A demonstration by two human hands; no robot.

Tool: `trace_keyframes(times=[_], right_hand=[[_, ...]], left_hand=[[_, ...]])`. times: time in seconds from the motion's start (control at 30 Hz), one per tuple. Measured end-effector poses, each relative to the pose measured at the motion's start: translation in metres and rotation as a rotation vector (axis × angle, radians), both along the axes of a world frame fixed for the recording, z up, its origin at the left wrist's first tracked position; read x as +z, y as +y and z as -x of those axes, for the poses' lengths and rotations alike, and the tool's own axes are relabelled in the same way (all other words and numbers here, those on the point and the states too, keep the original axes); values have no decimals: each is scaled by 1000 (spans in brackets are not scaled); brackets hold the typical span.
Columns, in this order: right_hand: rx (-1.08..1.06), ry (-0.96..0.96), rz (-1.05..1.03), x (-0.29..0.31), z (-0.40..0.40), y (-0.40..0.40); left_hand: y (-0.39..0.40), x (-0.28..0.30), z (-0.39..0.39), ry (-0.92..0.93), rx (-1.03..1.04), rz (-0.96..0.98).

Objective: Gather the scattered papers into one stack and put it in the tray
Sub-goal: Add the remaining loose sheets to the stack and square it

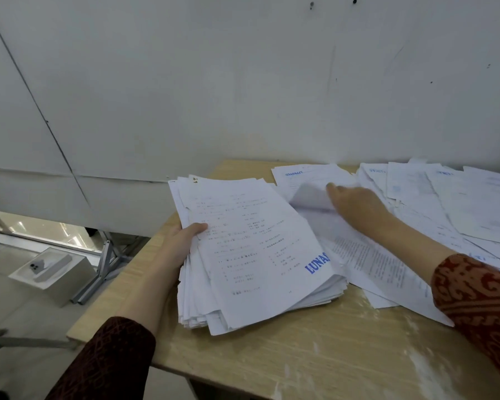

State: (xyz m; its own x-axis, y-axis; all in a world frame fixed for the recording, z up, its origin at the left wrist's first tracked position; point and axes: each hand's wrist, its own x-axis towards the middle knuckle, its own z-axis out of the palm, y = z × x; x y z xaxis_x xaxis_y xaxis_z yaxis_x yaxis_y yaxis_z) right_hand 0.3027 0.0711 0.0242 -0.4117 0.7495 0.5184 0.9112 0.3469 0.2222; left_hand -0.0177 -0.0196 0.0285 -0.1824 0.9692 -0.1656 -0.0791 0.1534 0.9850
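Observation:
A thick stack of white printed papers (251, 249) lies on the left part of the wooden table (315, 350), its top sheet marked with blue letters. My left hand (182, 241) grips the stack's left edge, thumb on top. Loose sheets (456, 203) lie scattered over the table's right and back. My right hand (355, 202) reaches into them and pinches a curled white sheet (309, 194), lifting its edge. No tray is in view.
A grey wall rises right behind the table. To the left, beyond the table's edge, the floor holds a white box (52, 269) and metal frame legs (107, 264). The table's front part shows bare, dusty wood.

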Motion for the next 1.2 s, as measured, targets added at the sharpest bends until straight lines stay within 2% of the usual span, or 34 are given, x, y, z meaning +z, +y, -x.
trace_keyframes(times=[0.1, 0.17, 0.27, 0.37, 0.47, 0.57, 0.63, 0.77, 0.83, 0.87, 0.93, 1.03, 1.2], right_hand=[[-99, 447, -69, 18, -5, 2], [40, 550, -49, 23, 4, -11], [282, 479, 122, 26, 37, -45], [430, 248, 343, 18, 67, -78], [543, 167, 429, 9, 89, -107], [601, 107, 502, 8, 103, -124], [562, 162, 515, 10, 99, -125], [321, 480, 461, 6, 64, -94], [161, 601, 519, -4, 35, -71], [95, 598, 560, -8, 20, -62], [54, 470, 633, -13, -2, -49], [79, 256, 767, -8, -14, -37], [70, 69, 1004, 19, -8, -16]], left_hand=[[0, -1, 0, -8, -12, -16], [-1, -1, -3, -2, -43, -20], [-2, -4, -8, -19, -91, -19], [0, -5, -12, -59, -92, -10], [2, -7, -10, -108, -108, -12], [5, -11, -6, -27, -164, 22], [5, -13, -5, 38, -155, 21], [1, -12, -4, 43, -164, 29], [3, -14, -3, 21, -153, 26], [3, -14, -3, 16, -150, 23], [3, -15, -4, 12, -154, 17], [4, -15, -3, -11, -170, 8], [4, -15, -1, -53, -192, 1]])
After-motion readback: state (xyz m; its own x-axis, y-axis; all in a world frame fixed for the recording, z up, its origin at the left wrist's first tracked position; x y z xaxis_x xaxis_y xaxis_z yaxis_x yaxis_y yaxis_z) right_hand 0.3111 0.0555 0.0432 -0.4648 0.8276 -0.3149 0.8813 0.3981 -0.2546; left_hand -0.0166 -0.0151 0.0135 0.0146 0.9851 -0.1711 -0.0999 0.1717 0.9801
